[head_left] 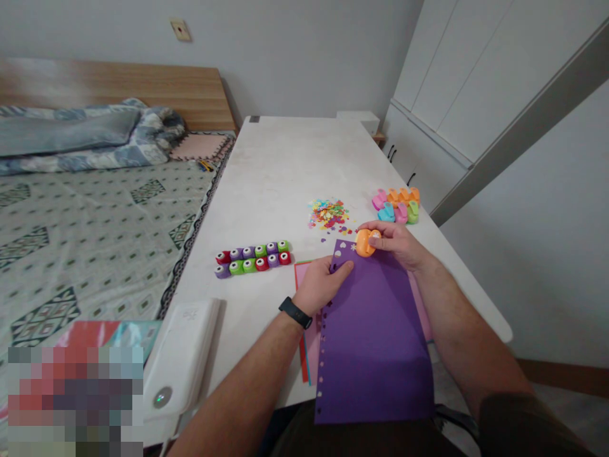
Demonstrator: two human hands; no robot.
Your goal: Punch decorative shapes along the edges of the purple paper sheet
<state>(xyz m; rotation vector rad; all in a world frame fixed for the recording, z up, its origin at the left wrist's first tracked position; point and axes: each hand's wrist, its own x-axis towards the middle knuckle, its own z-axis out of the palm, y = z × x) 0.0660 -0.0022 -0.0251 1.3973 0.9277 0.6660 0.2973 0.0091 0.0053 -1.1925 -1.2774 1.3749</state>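
Note:
A purple sheet of paper (380, 336) slopes from the table toward my lap, with small shaped holes along its left edge and at its top left corner. My left hand (326, 279) pinches the sheet's left edge, thumb on top. At the top edge, my right hand (397, 244) grips an orange craft punch (366, 242), which sits over the paper's edge beside the cut shapes. Under the purple sheet lie pink paper (311, 349) and other coloured sheets. Just beyond the punch is a pile of colourful paper cutouts (328, 214).
Small red, green and purple punches (254, 259) stand in two rows on the left of the white table (295, 158). Larger orange, pink, blue and green punches (397, 205) are grouped at the right. A white device (183, 355) lies at the near left, beside a bed (109, 235).

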